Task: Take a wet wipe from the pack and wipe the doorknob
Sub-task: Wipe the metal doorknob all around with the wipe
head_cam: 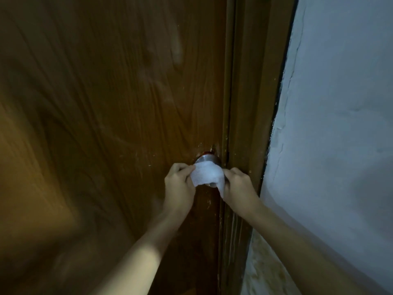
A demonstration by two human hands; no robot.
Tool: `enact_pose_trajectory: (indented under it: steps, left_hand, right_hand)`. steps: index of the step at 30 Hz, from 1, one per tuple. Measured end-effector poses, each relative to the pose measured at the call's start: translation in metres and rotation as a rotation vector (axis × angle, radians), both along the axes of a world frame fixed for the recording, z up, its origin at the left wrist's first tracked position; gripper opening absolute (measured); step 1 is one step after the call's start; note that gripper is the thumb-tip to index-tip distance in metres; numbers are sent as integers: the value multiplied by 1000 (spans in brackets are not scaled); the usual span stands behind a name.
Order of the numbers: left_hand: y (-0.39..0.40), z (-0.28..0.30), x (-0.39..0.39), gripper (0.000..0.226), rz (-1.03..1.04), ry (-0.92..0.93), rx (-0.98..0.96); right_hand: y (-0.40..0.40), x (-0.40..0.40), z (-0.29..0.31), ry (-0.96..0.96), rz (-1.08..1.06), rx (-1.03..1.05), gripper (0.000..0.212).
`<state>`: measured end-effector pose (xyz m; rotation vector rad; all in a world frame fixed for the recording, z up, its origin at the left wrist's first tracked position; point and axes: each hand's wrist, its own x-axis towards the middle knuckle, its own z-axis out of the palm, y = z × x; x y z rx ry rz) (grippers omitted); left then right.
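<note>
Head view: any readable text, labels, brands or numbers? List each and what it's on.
None. No text, label or number shows on the door, frame, wall, knob or wipe. The left hand and right hand hold the wipe over the knob, hiding most of it; no wipe pack is in view.

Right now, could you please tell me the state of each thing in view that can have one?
Door: shut against its frame.
Doorknob: mostly covered by the wipe, only its metal top showing.
Wet wipe: out of the pack, draped over the knob, held at both ends.
Left hand: closed on the wipe's left edge.
Right hand: closed on the wipe's right edge.
</note>
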<state>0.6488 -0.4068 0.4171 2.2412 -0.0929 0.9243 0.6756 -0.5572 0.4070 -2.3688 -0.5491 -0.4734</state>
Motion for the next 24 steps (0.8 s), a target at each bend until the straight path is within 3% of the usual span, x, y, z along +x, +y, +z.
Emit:
enact_pose_trajectory:
  steps: [4, 10, 14, 17, 24]
  left_hand:
    - [-5, -7, 0, 25, -20, 14, 79]
    - [-4, -29, -5, 25, -12, 134, 86]
    - [-6, -16, -4, 22, -12, 25, 74]
    - [-7, -14, -3, 19, -51, -19, 68]
    - [-10, -28, -4, 14, -33, 138, 54]
  right_hand:
    - [-3, -1, -7, 26, -1, 20, 16]
    - [2, -10, 2, -240, -50, 38, 34]
    - [-2, -14, -17, -144, -55, 33, 32]
    - [-2, -17, -22, -132, -63, 87, 26]
    - [2, -21, -13, -291, -132, 254, 7]
